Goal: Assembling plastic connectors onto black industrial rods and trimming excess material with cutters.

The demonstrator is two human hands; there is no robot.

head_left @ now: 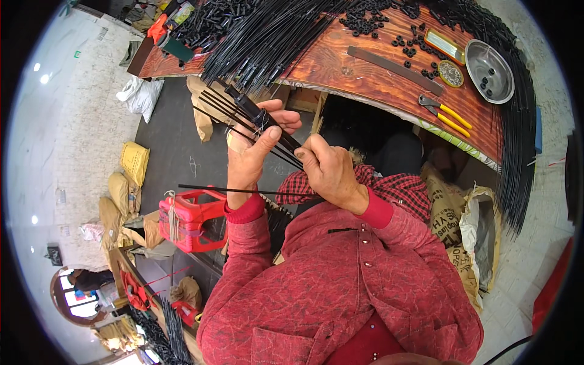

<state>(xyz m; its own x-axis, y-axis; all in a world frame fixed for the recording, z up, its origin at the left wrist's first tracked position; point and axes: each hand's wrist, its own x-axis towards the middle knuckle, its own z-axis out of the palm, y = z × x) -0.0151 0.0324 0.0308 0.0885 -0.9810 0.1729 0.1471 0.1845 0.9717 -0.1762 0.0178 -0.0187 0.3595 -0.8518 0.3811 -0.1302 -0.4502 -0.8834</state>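
A black shaft [281, 135] with a collar and several thin black rods [213, 109] fanned alongside it slants between my hands; it looks like part of an umbrella frame. My left hand [252, 149] cradles its middle, thumb pressed against the collar, fingers curving behind it. Wrapped in a fist around the lower end is my right hand [331, 170]. Another thin black rod [243, 191] sticks out leftward from under my right hand, across my left wrist. Where the rods end inside the right fist is hidden.
On the wooden table [328, 67] ahead lie black rods [267, 42], small black rings [362, 24], a flat metal bar [395, 70], yellow-handled pliers [447, 115] and a metal bowl [490, 70]. A red plastic stool [191, 219] stands left, an open sack [477, 237] right.
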